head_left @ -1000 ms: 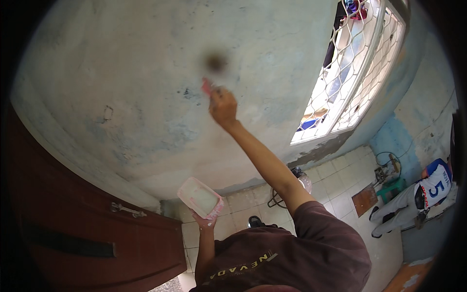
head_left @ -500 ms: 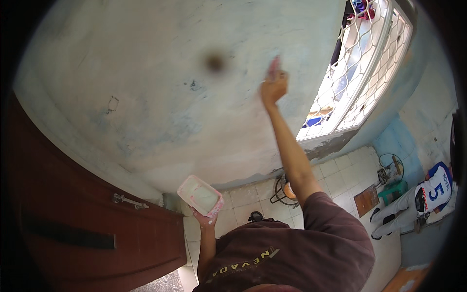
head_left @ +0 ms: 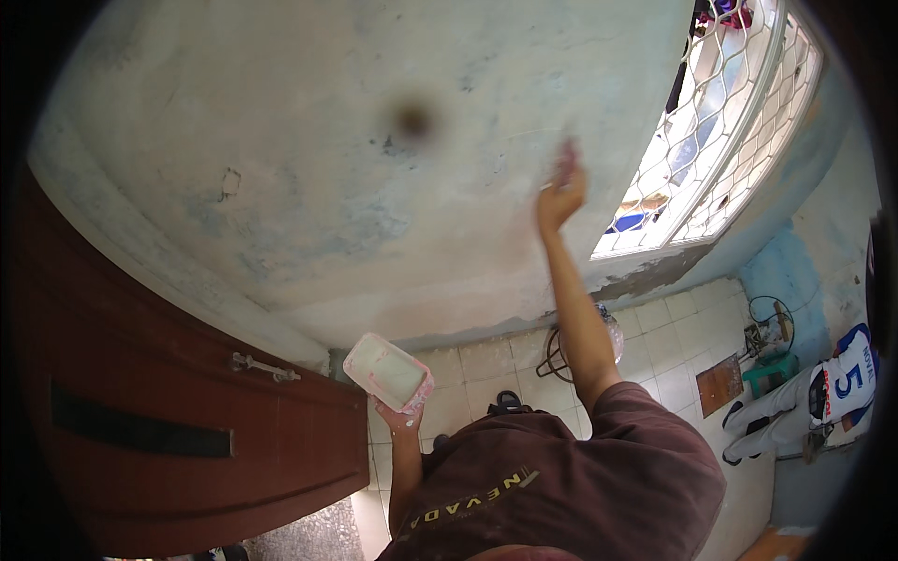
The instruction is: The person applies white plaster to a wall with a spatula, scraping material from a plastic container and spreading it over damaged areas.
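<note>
In my left hand (head_left: 400, 418), low in front of me, is a shallow rectangular tub (head_left: 419, 393). Whitish paste or paint lies inside it, and pink smears cover its outer side. My fingers wrap round its near end from below. My right arm reaches up and forward to the patchy pale wall (head_left: 449, 224). The right hand (head_left: 561, 198) is closed round a small reddish tool (head_left: 567, 159) that points upward. Motion smears this tool, so its kind is not clear. Whether it touches the wall cannot be told.
A window (head_left: 711, 140) with a white wavy grille stands right of my right hand. A red-brown door (head_left: 140, 393) with a metal handle is at the left. On the tiled floor (head_left: 655, 327) to the right are a green stool (head_left: 770, 372) and another person (head_left: 823, 388).
My right hand and the reddish tool have come a little lower against the wall. The whole view has shifted slightly. The left hand still holds the tub.
</note>
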Available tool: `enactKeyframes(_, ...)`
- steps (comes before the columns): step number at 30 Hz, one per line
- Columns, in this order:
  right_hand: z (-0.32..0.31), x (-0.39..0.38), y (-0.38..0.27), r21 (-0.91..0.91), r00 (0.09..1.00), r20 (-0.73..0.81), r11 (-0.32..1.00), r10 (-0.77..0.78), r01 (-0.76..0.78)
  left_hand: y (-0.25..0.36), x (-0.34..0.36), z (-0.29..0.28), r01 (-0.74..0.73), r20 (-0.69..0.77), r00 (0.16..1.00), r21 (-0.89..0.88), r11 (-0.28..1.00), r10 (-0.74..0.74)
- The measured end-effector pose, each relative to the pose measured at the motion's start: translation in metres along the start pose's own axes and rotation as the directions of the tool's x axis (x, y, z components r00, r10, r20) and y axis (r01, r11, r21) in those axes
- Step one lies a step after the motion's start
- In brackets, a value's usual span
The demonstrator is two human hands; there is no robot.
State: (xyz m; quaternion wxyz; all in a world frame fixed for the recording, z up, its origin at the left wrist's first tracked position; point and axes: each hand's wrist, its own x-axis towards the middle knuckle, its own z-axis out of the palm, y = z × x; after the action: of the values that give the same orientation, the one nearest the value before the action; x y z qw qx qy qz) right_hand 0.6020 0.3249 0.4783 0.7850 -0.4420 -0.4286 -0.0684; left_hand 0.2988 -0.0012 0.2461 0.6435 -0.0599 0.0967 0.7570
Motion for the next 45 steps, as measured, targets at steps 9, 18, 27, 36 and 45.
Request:
enactKeyframes(9, 0.062, -0.084, 0.012, -0.380, 0.896, 0.322, 0.825, -0.305, 0.418, -0.011, 0.011, -0.014, -0.021, 0.018, 1.000, 0.193, 0.981, 0.018)
enactKeyframes(18, -0.027, -0.078, 0.036, -0.037, 0.952, 0.304, 0.997, -0.047, 0.061, -0.054, 0.040, 0.017, 0.100, 0.052, 0.993, 0.164, 0.981, -0.109)
enactKeyframes(27, 0.020, -0.037, 0.057, -0.389, 0.978, 0.132, 0.900, -0.159, 0.199, -0.087, 0.048, -0.011, 0.021, -0.022, 1.000, 0.174, 0.985, -0.018)
enactKeyframes(36, -0.026, -0.089, 0.035, 0.019, 0.845, 0.480, 0.966, -0.235, 0.258, -0.122, 0.082, -0.004, 0.016, -0.044, 0.999, 0.351, 0.936, 0.000)
enactKeyframes(45, -0.011, 0.138, 0.058, -0.231, 0.943, -0.022, 0.919, -0.332, 0.318, -0.170, 0.081, -0.015, 0.138, -0.035, 0.990, 0.169, 0.976, -0.134)
